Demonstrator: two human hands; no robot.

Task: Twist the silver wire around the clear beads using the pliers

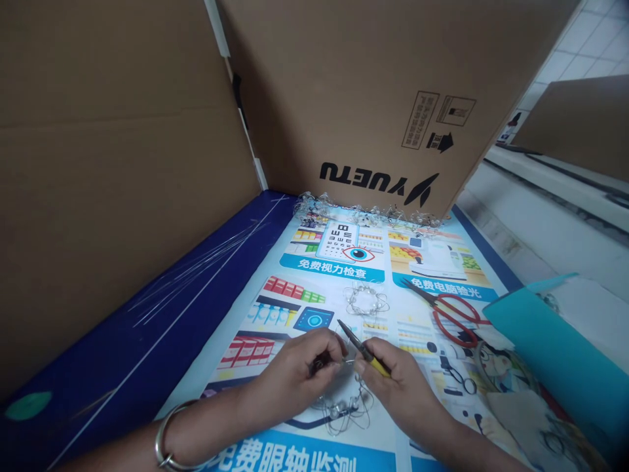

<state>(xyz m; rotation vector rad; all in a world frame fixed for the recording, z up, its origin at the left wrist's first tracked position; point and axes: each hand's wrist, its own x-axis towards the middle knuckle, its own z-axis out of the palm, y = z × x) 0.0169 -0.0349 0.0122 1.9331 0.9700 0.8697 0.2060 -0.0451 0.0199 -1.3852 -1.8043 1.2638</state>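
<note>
My left hand (307, 364), with a silver bangle on its wrist, is closed in a pinch at the upper edge of a beaded wire ring (339, 412). Clear beads and thin wire loops of that ring show below the fingers. Something dark lies partly hidden in the left palm; I cannot make it out. Wrapped round a pair of pliers (361, 344) with a yellow handle is my right hand (396, 377); the pointed jaws aim up and left. The right fingers are close to the ring's upper edge. Beyond both hands, a second beaded wire ring (366, 300) lies flat on the printed sheet.
Red-handled scissors (455, 319) lie to the right, beside a teal box (565, 354) and a coil of wire (506, 370). Cardboard panels (344, 98) stand at the back and left. A row of wire pieces (368, 215) lines the back; straight wires (196, 265) lie left.
</note>
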